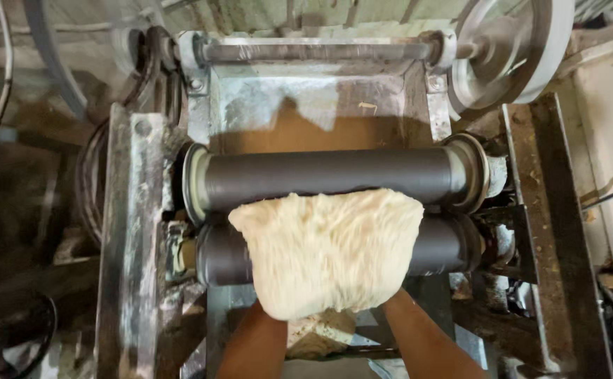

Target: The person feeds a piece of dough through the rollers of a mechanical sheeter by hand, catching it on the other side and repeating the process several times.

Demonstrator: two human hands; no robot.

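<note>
In a grimy workshop, a pale, ragged dough sheet [327, 249] lies across two dark steel rollers [327, 175]; both forearms reach under it, fingers hidden, grip impossible to tell.

Pale dough sheet [327, 249] over two dark rollers [327, 175], forearms beneath.

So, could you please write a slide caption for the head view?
Both forearms hold a pale dough sheet against two dark rollers of a worn metal machine.
</note>
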